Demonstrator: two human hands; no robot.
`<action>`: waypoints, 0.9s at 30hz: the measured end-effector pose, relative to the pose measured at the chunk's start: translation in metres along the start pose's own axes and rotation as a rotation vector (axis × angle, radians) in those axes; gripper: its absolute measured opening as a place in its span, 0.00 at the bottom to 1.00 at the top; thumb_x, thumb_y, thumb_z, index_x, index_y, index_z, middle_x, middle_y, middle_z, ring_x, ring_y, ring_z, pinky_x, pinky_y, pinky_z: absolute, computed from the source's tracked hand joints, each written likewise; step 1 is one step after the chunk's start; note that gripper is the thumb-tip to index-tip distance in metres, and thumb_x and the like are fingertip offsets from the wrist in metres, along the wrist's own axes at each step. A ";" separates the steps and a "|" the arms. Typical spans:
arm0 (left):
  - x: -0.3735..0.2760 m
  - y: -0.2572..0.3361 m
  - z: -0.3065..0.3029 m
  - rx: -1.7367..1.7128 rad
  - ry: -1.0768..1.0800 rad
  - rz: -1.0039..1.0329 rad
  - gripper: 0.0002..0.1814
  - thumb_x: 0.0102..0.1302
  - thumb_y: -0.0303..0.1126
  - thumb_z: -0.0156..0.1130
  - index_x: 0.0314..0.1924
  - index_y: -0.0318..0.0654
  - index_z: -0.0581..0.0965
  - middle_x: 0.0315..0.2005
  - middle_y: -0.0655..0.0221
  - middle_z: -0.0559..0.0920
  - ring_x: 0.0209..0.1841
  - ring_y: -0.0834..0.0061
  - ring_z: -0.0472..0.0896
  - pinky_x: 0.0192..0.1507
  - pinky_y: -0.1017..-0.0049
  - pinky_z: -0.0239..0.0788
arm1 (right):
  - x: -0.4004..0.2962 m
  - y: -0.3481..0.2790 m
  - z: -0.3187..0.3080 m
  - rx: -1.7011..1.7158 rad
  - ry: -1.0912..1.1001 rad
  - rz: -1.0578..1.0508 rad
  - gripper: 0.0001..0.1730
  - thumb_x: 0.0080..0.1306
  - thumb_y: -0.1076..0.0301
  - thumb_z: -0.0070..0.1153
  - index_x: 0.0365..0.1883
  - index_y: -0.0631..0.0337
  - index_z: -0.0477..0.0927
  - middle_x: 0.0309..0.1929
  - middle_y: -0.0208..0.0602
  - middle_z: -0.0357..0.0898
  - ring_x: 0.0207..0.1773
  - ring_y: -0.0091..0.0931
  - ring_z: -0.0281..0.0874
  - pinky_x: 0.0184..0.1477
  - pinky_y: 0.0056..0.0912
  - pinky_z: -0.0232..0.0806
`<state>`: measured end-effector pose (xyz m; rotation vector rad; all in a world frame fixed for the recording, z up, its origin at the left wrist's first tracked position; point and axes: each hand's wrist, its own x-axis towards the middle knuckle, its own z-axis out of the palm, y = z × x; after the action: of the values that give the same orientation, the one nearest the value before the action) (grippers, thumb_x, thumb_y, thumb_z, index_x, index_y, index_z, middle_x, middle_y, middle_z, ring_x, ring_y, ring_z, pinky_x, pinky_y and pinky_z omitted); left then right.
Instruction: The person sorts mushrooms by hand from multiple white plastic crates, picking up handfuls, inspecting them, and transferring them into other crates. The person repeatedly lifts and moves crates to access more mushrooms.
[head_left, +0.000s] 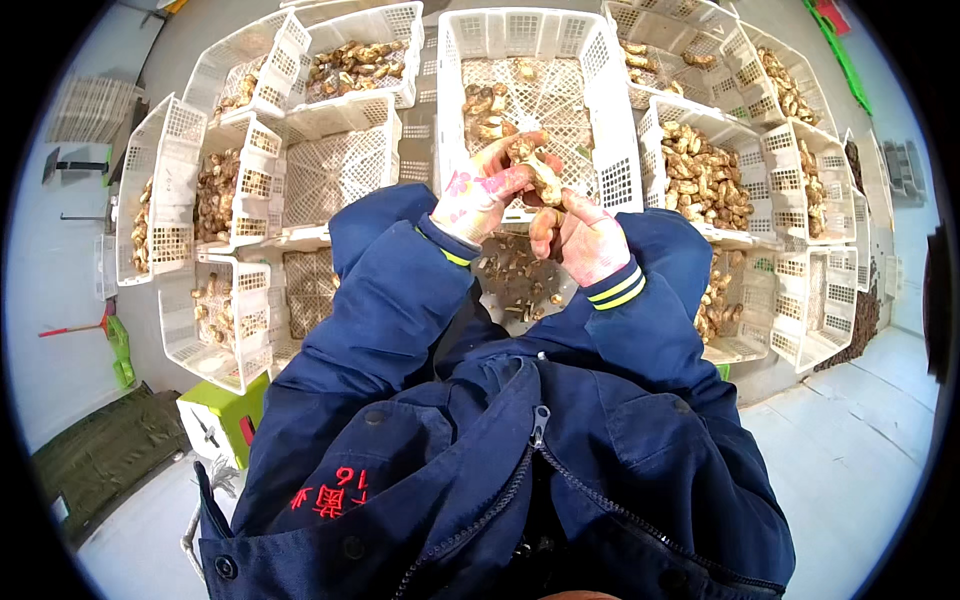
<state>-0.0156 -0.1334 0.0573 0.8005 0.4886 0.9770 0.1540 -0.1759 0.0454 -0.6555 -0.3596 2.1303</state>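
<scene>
My left hand (480, 193), in a pale glove with pink flowers and bare fingertips, grips a mushroom (546, 180) with a thick pale stem and brownish cap. The mushroom is tilted, its stem end towards my right hand (589, 238). That hand wears a similar glove; its thumb is at the stem end and its fingers are curled below. Whether the curled fingers hold anything is hidden. Both hands are over the near end of a white plastic crate (613, 112). Inside this crate, several mushrooms (486, 105) lie at the left and a single mushroom (525, 70) at the far end.
White perforated crates curve around me on both sides. One at right holds a heap of mushrooms (705, 176); another far left holds dirt-brown mushrooms (356, 64). Trimmings (523, 277) litter the floor between my legs. A green-and-white box (225, 420) stands at my left.
</scene>
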 end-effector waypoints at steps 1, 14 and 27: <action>-0.003 0.000 -0.003 -0.020 0.012 -0.018 0.32 0.58 0.40 0.63 0.58 0.33 0.64 0.47 0.60 0.76 0.45 0.71 0.76 0.48 0.70 0.66 | -0.002 -0.002 0.006 -0.177 0.089 -0.033 0.17 0.70 0.59 0.38 0.41 0.67 0.70 0.26 0.45 0.76 0.28 0.30 0.75 0.32 0.29 0.67; -0.009 -0.008 0.002 0.012 0.128 -0.033 0.27 0.64 0.46 0.56 0.54 0.30 0.68 0.39 0.67 0.78 0.35 0.78 0.77 0.39 0.79 0.69 | 0.001 0.002 0.014 -0.079 0.107 -0.067 0.16 0.67 0.62 0.42 0.45 0.66 0.71 0.29 0.45 0.77 0.29 0.35 0.76 0.33 0.33 0.68; -0.015 -0.004 -0.021 0.079 0.197 -0.049 0.21 0.56 0.32 0.63 0.48 0.28 0.72 0.37 0.62 0.79 0.36 0.75 0.78 0.41 0.78 0.69 | 0.020 0.002 -0.045 -0.687 0.285 -0.098 0.17 0.67 0.58 0.47 0.42 0.64 0.73 0.27 0.41 0.78 0.23 0.26 0.77 0.25 0.21 0.67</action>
<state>-0.0358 -0.1398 0.0413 0.7628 0.7172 1.0013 0.1688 -0.1602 0.0015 -1.2808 -0.9577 1.7651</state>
